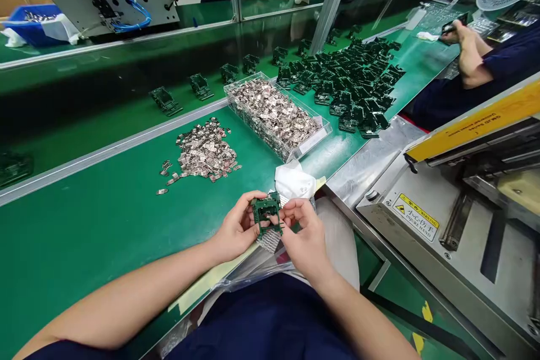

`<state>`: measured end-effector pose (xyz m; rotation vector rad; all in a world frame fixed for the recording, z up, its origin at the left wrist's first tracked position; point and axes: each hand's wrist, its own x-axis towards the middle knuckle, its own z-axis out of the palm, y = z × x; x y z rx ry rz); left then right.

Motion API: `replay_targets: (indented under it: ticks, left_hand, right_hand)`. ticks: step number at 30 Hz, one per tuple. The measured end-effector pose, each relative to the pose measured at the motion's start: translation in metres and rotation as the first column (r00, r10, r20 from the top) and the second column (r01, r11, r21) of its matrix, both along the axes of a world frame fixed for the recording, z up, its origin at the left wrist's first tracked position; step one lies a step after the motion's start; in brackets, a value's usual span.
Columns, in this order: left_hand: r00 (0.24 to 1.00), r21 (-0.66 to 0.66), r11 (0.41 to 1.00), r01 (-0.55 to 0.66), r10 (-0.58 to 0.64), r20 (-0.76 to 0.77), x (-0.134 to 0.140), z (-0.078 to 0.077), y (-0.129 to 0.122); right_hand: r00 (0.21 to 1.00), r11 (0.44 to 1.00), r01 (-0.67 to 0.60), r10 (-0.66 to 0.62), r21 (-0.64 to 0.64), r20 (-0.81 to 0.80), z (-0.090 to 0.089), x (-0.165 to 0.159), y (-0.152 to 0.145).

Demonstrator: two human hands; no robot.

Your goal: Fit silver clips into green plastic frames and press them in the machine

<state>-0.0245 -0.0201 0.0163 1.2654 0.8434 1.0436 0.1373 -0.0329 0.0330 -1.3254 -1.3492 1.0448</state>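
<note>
A dark green plastic frame [267,209] with an opening in its middle is held over the table's front edge. My left hand [241,227] is closed on its left side, thumb at the lower corner. At the right side, my right hand [304,236] has its fingers and thumb bent against the same frame; whether they also pinch a small part is hidden. Under the frame lies a sheet with rows of small metal pieces [270,241]. A white cloth [295,180] rests just beyond my hands.
A pile of small metal pieces [206,151] lies on the green table [126,225]. Behind stands a clear tray [310,143] full of similar pieces. Many green frames [354,79] are heaped to its right. A metal machine [422,219] stands close on my right. A co-worker's hand [459,34] is farther right.
</note>
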Motion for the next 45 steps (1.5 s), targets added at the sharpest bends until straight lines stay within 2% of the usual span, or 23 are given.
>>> replay_targets:
  ticks: [7, 11, 14, 16, 21, 26, 34, 38, 45]
  left_hand:
    - [0.994, 0.082, 0.996, -0.018, 0.026, -0.105, -0.002, -0.008, -0.002]
    - [0.976, 0.068, 0.994, -0.088, 0.100, -0.192, -0.002, -0.009, -0.005]
    - [0.977, 0.009, 0.991, -0.130, 0.130, -0.170, 0.001, -0.006, -0.008]
    - [0.980, -0.024, 0.989, -0.144, 0.139, -0.142, 0.003, -0.003, -0.009]
    - [0.982, -0.041, 0.987, -0.155, 0.149, -0.117, 0.005, 0.000, -0.011]
    - [0.986, -0.067, 0.987, -0.147, 0.140, -0.095, 0.006, 0.002, -0.012]
    - [0.989, -0.086, 0.985, -0.147, 0.143, -0.047, 0.009, 0.011, -0.015]
    - [0.989, -0.093, 0.985, -0.146, 0.143, -0.040, 0.013, 0.010, -0.021]
    - [0.996, -0.062, 0.996, -0.068, 0.064, -0.070, 0.024, 0.011, -0.025]
  right_hand:
    - [1.000, 1.000, 0.023, -0.023, -0.010, -0.002, -0.001, -0.003, 0.000]
    - [1.000, 0.999, 0.024, -0.025, 0.025, 0.019, -0.003, -0.004, -0.002]
    - [0.998, 0.997, 0.035, -0.038, 0.062, 0.047, -0.006, -0.003, -0.005]
    - [0.999, 0.998, 0.033, -0.033, 0.047, -0.001, -0.007, -0.004, -0.006]
    - [0.978, 0.992, -0.010, -0.017, -0.127, -0.208, -0.009, -0.006, -0.003]
    - [0.944, 0.977, -0.042, -0.030, -0.210, -0.329, -0.008, -0.008, 0.000]
    - [0.879, 0.966, -0.086, -0.042, -0.243, -0.475, -0.003, -0.008, -0.001]
    - [0.858, 0.965, -0.070, -0.071, -0.252, -0.509, -0.006, -0.007, -0.008]
    - [0.847, 0.976, -0.057, -0.064, -0.211, -0.527, -0.009, 0.011, -0.022]
